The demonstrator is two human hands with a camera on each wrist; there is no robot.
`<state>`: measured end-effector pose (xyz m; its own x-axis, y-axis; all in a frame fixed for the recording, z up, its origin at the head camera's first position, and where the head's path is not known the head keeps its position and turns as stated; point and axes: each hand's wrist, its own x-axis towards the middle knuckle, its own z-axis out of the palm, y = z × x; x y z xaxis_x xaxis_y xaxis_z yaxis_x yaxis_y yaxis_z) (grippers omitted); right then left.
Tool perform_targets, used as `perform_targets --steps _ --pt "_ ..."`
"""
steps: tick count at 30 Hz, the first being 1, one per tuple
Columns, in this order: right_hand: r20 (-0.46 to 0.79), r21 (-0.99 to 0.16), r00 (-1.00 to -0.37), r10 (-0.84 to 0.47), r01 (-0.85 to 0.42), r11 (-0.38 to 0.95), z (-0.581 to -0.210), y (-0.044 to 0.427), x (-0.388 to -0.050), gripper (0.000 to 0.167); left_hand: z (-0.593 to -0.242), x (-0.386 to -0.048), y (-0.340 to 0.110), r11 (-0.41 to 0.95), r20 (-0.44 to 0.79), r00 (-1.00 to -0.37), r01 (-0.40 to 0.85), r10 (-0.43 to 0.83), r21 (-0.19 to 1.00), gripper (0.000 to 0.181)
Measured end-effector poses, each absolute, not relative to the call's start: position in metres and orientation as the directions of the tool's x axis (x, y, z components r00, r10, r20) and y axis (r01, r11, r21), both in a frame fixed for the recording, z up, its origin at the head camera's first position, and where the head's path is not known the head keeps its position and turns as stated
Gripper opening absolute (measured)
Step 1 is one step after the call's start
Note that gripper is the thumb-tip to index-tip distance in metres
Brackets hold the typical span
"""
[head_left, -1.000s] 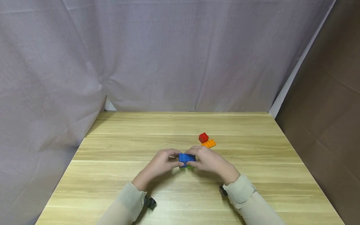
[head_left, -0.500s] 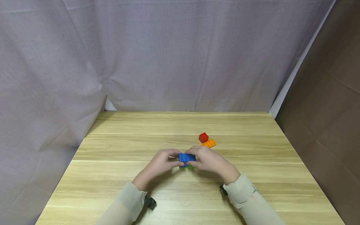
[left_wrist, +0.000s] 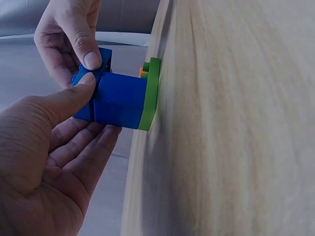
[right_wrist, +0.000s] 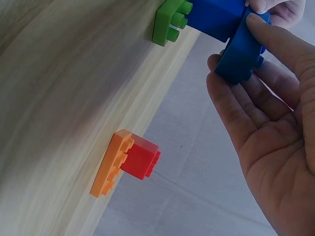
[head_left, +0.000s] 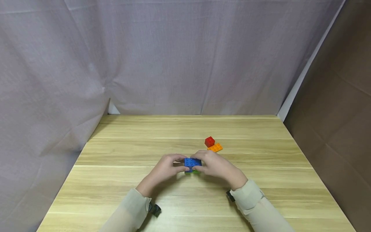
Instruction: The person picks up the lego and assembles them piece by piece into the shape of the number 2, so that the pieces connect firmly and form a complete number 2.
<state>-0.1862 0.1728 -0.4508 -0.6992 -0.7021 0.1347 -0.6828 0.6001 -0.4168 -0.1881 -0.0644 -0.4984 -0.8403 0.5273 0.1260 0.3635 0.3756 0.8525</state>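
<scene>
A flat blue building brick (right_wrist: 241,51) sits on top of a taller blue building brick (left_wrist: 120,101), which stands on a green base brick (left_wrist: 150,93) on the table. My left hand (head_left: 165,167) holds the flat blue brick at its left end, thumb on the near side and fingers on the far side. From the other end my right hand (head_left: 215,164) pinches the same brick between thumb and fingers. A thin dark line shows between the two blue bricks in the left wrist view. In the right wrist view the flat brick overhangs the taller one on the right hand's side.
Beyond my right hand, a red brick (head_left: 210,142) lies against a flat orange brick (head_left: 215,148) on the wooden table (head_left: 185,206). A grey curtain (head_left: 174,58) hangs behind the table, and a brown panel (head_left: 333,112) stands along the right.
</scene>
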Motion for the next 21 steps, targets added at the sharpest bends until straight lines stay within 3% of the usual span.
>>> perform_targets --steps 21 --pt "0.159 -0.423 -0.695 -0.702 -0.69 0.587 -0.4522 0.1732 -0.1859 0.029 -0.4952 -0.187 -0.0633 0.384 0.107 -0.84 0.352 0.532 0.854 0.028"
